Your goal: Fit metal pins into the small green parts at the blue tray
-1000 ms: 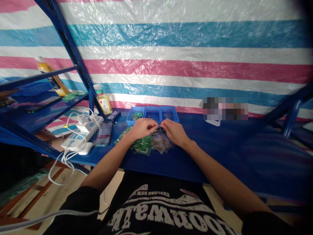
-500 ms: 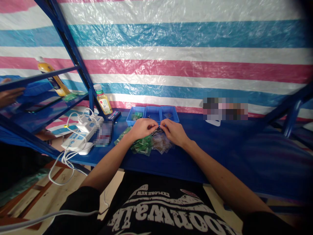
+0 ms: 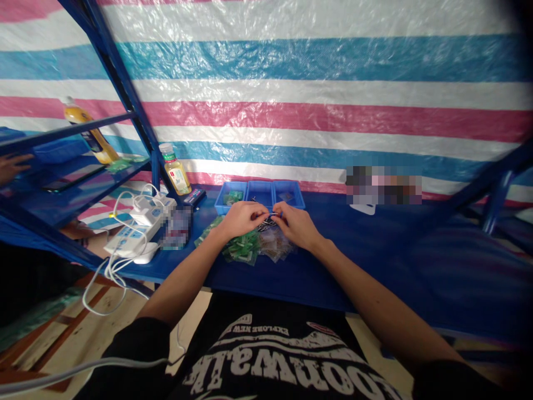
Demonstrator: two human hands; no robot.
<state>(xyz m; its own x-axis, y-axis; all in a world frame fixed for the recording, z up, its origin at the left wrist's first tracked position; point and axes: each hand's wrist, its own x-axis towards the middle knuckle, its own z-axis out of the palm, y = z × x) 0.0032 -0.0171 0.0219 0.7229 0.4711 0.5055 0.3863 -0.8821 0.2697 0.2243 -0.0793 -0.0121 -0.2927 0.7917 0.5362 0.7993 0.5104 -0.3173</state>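
L hand (image 3: 245, 219) / R hand (image 3: 296, 223) | both pinching thin pc (image 3: 272, 214) | shirt (image 3: 287, 311): "EXPLORE NEW", "oonwalk"

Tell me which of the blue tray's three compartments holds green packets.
The leftmost compartment: green packets lie in it, whereas no green shows in the middle compartment or the rightmost compartment.

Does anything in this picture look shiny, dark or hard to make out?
Head view: bright glare speckles the striped sheet; the top-right corner falls dark; blocky pixels hide something toward the back of the blue table and something beside the white power strip; the small piece between the left hand and right hand is too tiny to identify.
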